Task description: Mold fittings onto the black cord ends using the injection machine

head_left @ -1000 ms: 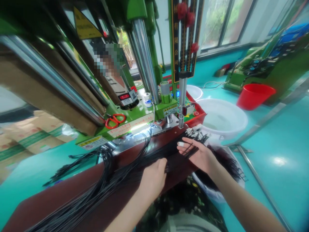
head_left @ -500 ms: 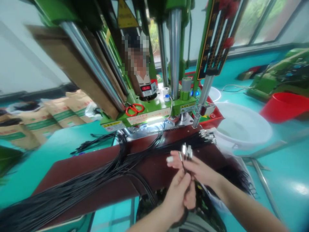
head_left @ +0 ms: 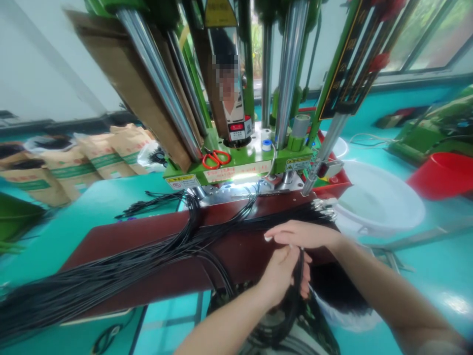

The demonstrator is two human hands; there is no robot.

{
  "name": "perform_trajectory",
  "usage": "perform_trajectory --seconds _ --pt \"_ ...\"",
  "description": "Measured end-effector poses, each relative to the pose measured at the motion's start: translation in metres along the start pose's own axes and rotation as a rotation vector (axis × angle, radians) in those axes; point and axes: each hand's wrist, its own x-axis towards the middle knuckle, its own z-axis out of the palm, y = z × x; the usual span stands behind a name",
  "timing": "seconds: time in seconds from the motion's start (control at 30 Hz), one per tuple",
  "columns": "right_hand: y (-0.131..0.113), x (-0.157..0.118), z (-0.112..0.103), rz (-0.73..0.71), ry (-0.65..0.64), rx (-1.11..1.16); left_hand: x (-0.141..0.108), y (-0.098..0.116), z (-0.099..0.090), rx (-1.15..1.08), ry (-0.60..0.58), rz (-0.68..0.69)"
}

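Observation:
My left hand [head_left: 281,273] is closed around a bundle of black cables [head_left: 294,305] that loops down over my lap. Just above it, my right hand [head_left: 295,234] reaches across from the right, its fingers pointing left and a white covering on one fingertip. Whatever lies under its palm is hidden. Beyond the hands, a long heap of black cables [head_left: 148,268] runs along the dark red table [head_left: 236,251], and silver connector ends [head_left: 325,209] lie at its right end.
A green press [head_left: 236,160] with steel columns stands behind the table, orange-handled scissors [head_left: 216,159] on its base. A white tub [head_left: 380,197] and a red tub [head_left: 443,175] are at the right. Paper sacks [head_left: 72,165] line the left.
My right hand has turned palm down over the bundle. The silver ends that stood up between my hands no longer show. The camera view has shifted, moving the scene slightly right.

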Motion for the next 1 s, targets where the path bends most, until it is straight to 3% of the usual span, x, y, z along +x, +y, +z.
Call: perform_trajectory --seconds 0.13,0.23,0.3,0.37,0.43,0.47,0.57,0.67,0.87,0.93,1.0 --pt "-0.001 0.005 0.004 0.117 -0.008 0.027 0.006 0.002 0.001 -0.055 0.071 0.035" --pt "0.003 0.012 0.003 0.047 -0.052 0.17 0.008 0.005 0.0 -0.063 0.092 0.07" --pt "0.01 0.021 -0.004 -0.03 0.013 0.188 0.009 0.009 -0.005 -0.084 0.111 0.081" --pt "0.023 0.034 -0.016 -0.003 0.251 -0.078 0.01 0.015 -0.013 -0.127 0.154 0.088" --pt "0.039 0.048 -0.029 0.117 0.515 -0.485 0.01 0.018 -0.023 -0.158 0.204 0.091" --pt "0.048 0.056 -0.035 0.174 0.581 -0.624 0.01 0.019 -0.028 -0.158 0.223 0.093" --pt "0.067 0.073 -0.044 0.242 0.597 -0.775 0.01 0.017 -0.039 -0.115 0.253 0.1" --pt "0.069 0.08 -0.045 0.263 0.534 -0.823 0.008 0.013 -0.046 -0.051 0.27 0.111" --pt "0.041 0.051 -0.036 0.293 0.327 -0.674 0.003 0.011 -0.051 0.008 0.267 0.122" --pt "0.038 0.03 -0.023 0.34 0.305 -0.43 0.002 0.012 -0.051 0.025 0.264 0.119" --pt "0.04 0.01 -0.002 0.373 0.345 0.0 0.003 0.013 -0.05 0.051 0.269 0.102"
